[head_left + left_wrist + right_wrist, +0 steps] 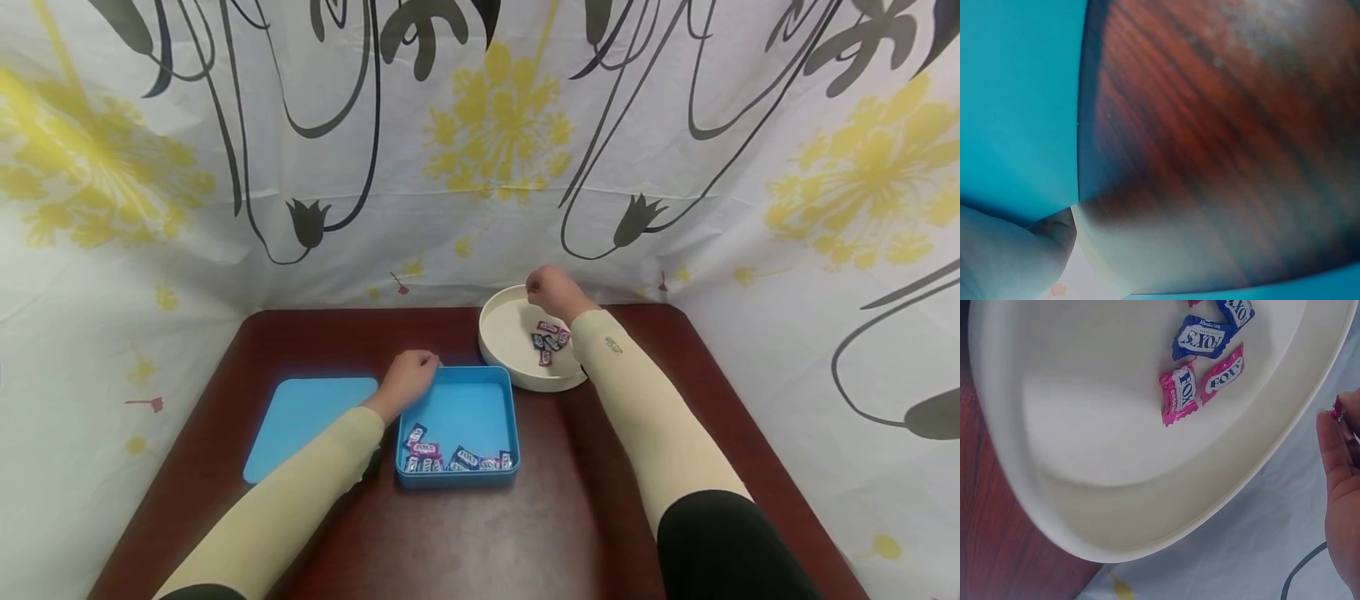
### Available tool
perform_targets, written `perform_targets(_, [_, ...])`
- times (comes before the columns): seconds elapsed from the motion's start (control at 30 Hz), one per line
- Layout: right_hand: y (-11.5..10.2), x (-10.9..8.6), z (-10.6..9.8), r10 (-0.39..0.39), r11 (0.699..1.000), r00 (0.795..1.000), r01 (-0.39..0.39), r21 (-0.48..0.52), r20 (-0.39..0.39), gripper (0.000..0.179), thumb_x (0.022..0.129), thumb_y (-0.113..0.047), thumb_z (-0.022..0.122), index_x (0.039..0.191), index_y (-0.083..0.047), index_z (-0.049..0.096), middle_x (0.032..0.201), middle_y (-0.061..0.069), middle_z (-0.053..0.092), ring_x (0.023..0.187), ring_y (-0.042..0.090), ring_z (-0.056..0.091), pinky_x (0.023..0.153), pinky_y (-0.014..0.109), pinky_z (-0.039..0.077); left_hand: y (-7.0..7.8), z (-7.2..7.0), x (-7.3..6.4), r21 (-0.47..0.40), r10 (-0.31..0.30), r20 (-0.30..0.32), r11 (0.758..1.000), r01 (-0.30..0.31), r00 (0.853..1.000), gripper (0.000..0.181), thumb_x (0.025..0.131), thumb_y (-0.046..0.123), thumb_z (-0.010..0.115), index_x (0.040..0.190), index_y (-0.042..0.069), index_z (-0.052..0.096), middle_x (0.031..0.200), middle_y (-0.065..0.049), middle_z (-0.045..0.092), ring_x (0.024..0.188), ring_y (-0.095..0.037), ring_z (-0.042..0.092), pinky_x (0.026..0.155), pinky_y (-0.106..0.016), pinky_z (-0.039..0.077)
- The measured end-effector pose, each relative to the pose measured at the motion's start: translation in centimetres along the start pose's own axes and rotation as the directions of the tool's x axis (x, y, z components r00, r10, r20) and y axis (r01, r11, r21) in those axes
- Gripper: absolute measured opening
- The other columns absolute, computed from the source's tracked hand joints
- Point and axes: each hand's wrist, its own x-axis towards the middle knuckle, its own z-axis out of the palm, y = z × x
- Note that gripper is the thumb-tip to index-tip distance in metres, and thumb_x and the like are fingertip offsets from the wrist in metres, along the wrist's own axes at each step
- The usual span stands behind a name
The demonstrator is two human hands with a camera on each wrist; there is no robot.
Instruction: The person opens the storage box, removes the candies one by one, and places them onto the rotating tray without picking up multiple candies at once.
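Observation:
My right hand [558, 293] is over the far rim of a round cream tray [517, 367]. Between thumb and fingertips it pinches a pink-wrapped candy [1337, 409], mostly hidden by the fingers. In the tray lie several wrapped candies, among them a blue one [1202, 339] and a pink one [1179, 394]. At the far left corner of a square blue box [457, 482], my left hand [408, 383] grips the rim. Several pink and dark blue candies [467, 457] are gathered along the near side inside this box.
A flat light blue lid [315, 417] lies on the dark red-brown table [480, 550], left of the box and partly under the left forearm. Patterned white cloth [495, 242] hangs behind the table and along both sides. The box's far right corner is close to the tray.

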Motion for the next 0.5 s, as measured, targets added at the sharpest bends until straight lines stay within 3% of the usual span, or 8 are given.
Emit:
perform_targets(0.23, [0.2, 0.3, 0.2, 0.027, 0.999, 1.0, -0.027, 0.02, -0.01, 0.018, 0.097, 0.002, 0.07, 0.112, 0.006, 0.079, 0.107, 0.02, 0.075, 0.098, 0.035, 0.067, 0.093, 0.05, 0.056, 0.2, -0.2, -0.2, -0.008, 0.011, -0.003, 1.0, -0.011, 1.0, 0.043, 0.118, 0.032, 0.052, 0.084, 0.008, 0.063, 0.074, -0.006, 0.052, 0.073, -0.028, 0.057, 0.072, -0.039, 0.05])
perform_targets(0.5, [1.1, 0.7, 2.3, 0.031, 0.998, 0.999, -0.029, -0.05, 0.028, 0.014, 0.094, 0.0, 0.075, 0.107, 0.003, 0.08, 0.101, 0.016, 0.076, 0.092, 0.031, 0.069, 0.089, 0.046, 0.059, 0.1, -0.2, -0.1, -0.012, 0.008, -0.001, 1.0, -0.008, 1.0, 0.044, 0.118, 0.034, 0.052, 0.081, 0.011, 0.06, 0.074, -0.005, 0.052, 0.072, -0.027, 0.056, 0.072, -0.039, 0.049])
